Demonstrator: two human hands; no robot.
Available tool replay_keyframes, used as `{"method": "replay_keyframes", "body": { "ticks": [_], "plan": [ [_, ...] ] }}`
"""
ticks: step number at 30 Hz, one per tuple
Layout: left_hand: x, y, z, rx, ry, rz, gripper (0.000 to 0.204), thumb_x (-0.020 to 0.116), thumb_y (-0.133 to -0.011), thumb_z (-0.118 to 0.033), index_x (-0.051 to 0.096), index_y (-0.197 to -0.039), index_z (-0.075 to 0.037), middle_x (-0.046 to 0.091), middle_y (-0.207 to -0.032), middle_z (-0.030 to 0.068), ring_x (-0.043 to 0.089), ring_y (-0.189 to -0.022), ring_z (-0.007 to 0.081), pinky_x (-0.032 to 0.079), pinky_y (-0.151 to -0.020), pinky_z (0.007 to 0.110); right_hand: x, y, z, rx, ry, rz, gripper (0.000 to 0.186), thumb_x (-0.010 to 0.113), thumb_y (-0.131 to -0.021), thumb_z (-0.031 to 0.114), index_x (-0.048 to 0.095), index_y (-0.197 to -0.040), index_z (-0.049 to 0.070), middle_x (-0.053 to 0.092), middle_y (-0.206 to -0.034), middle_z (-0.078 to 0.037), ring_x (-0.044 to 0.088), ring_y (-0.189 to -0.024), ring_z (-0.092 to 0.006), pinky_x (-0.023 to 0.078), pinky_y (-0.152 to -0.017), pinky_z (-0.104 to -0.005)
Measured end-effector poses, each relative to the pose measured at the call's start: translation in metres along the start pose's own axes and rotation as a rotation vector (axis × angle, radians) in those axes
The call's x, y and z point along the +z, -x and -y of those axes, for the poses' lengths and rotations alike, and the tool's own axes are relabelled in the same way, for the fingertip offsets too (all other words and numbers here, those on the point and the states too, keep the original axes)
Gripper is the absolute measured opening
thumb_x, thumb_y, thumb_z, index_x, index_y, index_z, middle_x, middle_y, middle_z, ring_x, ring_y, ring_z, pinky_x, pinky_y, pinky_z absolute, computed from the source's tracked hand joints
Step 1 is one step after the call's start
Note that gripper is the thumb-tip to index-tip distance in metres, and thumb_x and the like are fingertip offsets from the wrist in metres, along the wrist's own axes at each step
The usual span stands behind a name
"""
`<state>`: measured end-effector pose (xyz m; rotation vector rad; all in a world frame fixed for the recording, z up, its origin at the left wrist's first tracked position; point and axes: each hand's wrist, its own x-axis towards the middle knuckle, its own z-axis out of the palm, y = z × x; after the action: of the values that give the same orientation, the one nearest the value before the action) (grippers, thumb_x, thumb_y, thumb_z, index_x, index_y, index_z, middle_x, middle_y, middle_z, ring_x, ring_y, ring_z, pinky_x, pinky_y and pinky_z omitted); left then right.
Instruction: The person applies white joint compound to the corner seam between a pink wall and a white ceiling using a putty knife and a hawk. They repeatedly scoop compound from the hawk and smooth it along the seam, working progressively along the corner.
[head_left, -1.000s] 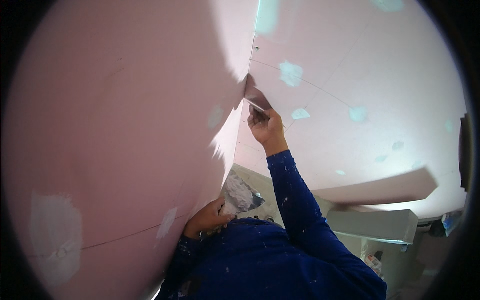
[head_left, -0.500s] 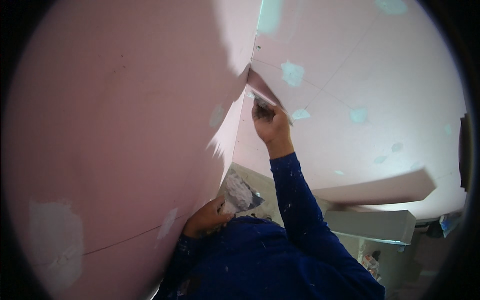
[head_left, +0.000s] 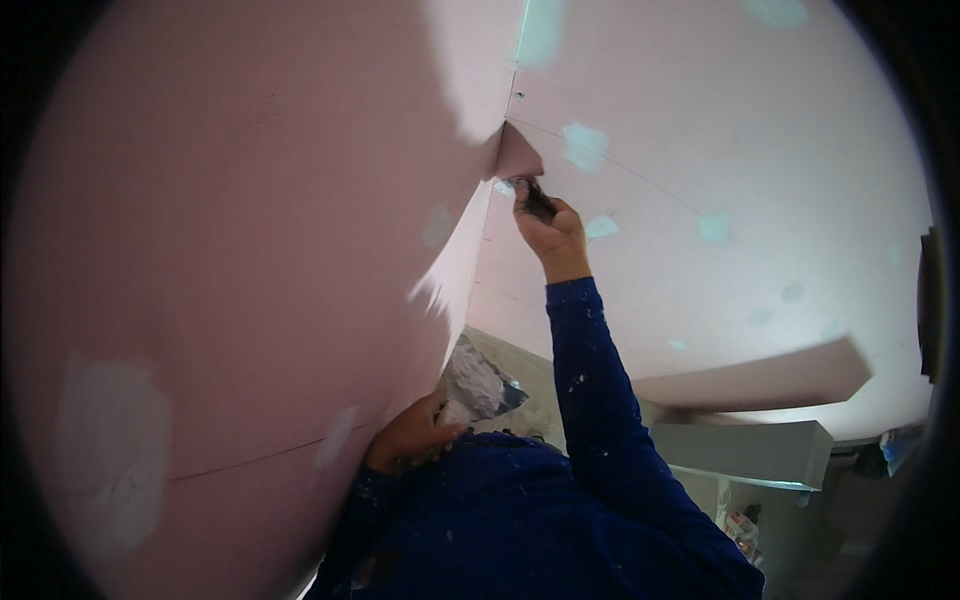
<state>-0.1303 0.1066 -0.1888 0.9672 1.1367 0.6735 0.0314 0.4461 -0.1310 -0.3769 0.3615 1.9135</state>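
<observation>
My right hand (head_left: 553, 238) reaches up to the corner between two pink wall boards, its fingers closed on a putty knife (head_left: 541, 204) with a dark grip. The blade is mostly hidden or seen edge-on, close to the right board (head_left: 640, 270); whether it touches cannot be told. Low against the left board (head_left: 250, 260), my left hand (head_left: 412, 436) is closed on the edge of a flat metal plate (head_left: 514, 399). A heap of whitish filler paste (head_left: 476, 383) lies on that plate, just in front of my chest.
Dried filler patches (head_left: 585, 147) dot both boards, with a large patch (head_left: 115, 450) at lower left. A long grey box-like object (head_left: 740, 450) stands at lower right. Beyond it are small items (head_left: 742, 528) on the floor and a blue-and-white thing (head_left: 897, 450).
My right hand has shifted slightly up and right, and the putty knife has turned, so its long edge no longer shows. My left hand and the plate stay nearly still.
</observation>
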Motion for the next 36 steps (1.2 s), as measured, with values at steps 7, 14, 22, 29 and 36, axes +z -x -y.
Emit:
{"method": "replay_keyframes", "body": {
  "ticks": [7, 14, 22, 29, 36],
  "plan": [
    [-0.002, 0.004, -0.013, -0.105, 0.051, 0.044, 0.051, 0.073, -0.091, -0.027, 0.051, -0.129, 0.0, 0.061, -0.08, 0.0071, 0.059, -0.063, 0.0117, 0.048, -0.052, 0.026, -0.041, 0.024, -0.022, -0.15, 0.272, -0.048, 0.033, 0.041, -0.096, 0.002, 0.05, -0.123, -0.014, 0.06, -0.122, -0.029, 0.061, -0.114, -0.0393, 0.053, -0.103, -0.0482],
    [-0.003, 0.004, -0.026, -0.121, 0.046, 0.081, 0.053, 0.07, -0.092, -0.021, 0.05, -0.135, 0.001, 0.065, -0.093, 0.0095, 0.061, -0.073, 0.0134, 0.052, -0.06, 0.028, -0.047, -0.025, -0.034, -0.2, 0.238, -0.152, 0.026, 0.042, -0.098, 0.004, 0.052, -0.117, -0.011, 0.059, -0.121, -0.024, 0.059, -0.116, -0.0363, 0.05, -0.106, -0.0491],
    [0.0, 0.005, -0.019, 0.001, 0.014, 0.067, 0.058, 0.07, -0.09, -0.022, 0.049, -0.139, 0.0, 0.066, -0.105, 0.0133, 0.065, -0.082, 0.0171, 0.055, -0.072, 0.031, -0.041, -0.022, -0.069, -0.12, 0.268, -0.25, 0.02, 0.049, -0.095, 0.005, 0.058, -0.112, -0.001, 0.065, -0.106, -0.017, 0.064, -0.099, -0.0322, 0.054, -0.092, -0.05],
    [-0.005, -0.003, 0.001, 0.159, -0.154, 0.016, 0.068, 0.072, -0.086, -0.029, 0.048, -0.141, 0.003, 0.063, -0.127, 0.0221, 0.062, -0.114, 0.0289, 0.047, -0.101, 0.036, 0.01, 0.005, -0.077, -0.082, 0.208, -0.022, 0.026, 0.041, -0.098, 0.003, 0.054, -0.118, -0.007, 0.062, -0.114, -0.021, 0.062, -0.106, -0.0339, 0.054, -0.097, -0.0463],
    [-0.003, -0.007, 0.002, 0.042, -0.134, 0.033, 0.069, 0.072, -0.087, -0.029, 0.047, -0.143, 0.002, 0.064, -0.123, 0.0209, 0.063, -0.11, 0.0241, 0.05, -0.095, 0.033, -0.027, 0.024, -0.085, -0.075, 0.252, -0.141, 0.027, 0.041, -0.098, 0.004, 0.051, -0.119, -0.01, 0.058, -0.12, -0.023, 0.059, -0.113, -0.0364, 0.052, -0.102, -0.0476]
  ]
}}
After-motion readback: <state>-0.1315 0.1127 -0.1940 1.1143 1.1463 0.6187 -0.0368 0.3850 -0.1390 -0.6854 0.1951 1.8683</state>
